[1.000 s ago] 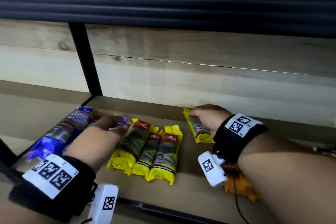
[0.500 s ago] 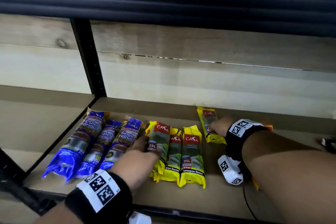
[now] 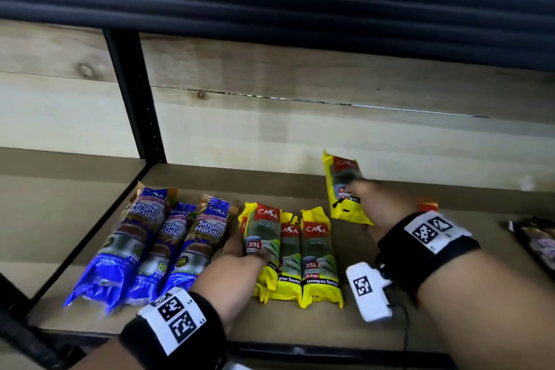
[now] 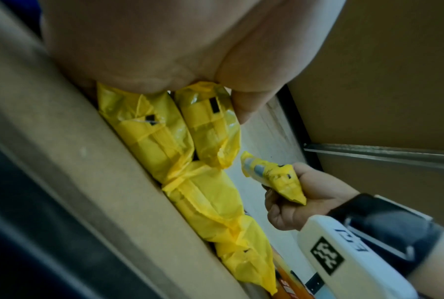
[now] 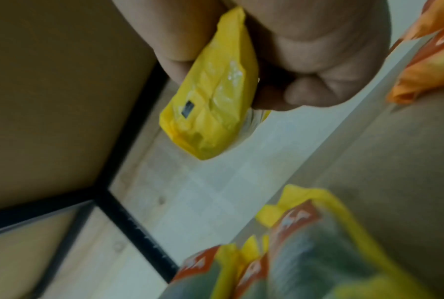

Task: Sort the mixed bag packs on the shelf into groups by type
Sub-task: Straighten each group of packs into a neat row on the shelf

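Right hand: your right hand (image 3: 380,207) grips one yellow pack (image 3: 344,189), fingers curled round its lower half, and holds it clear of the shelf (image 3: 375,327) near the back edge, with its red label end tilted up towards the wooden back panel (image 3: 300,135). The right wrist view shows the thumb and fingers wrapped round the same pack (image 5: 213,97).

Left hand: your left hand (image 3: 237,261) rests on the leftmost pack of the yellow row (image 3: 292,252), thumb across its front. From the head view you cannot tell whether the other fingers curl round it; the left wrist view shows the palm over the packs' ends (image 4: 179,131) with a fingertip beside the upper one.

Yellow row: at least three packs lie side by side in the middle of the shelf, touching one another, label ends towards the back edge.

Blue packs: three blue packs (image 3: 156,246) lie side by side at the left end of the shelf, next to the black upright post (image 3: 135,99), touching the yellow row's left side near your left hand.

Orange pack: an orange pack (image 3: 428,207) shows behind your right wrist, mostly hidden.

Dark pack: a dark pack (image 3: 537,240) lies at the right edge of the view, too cut off to read.
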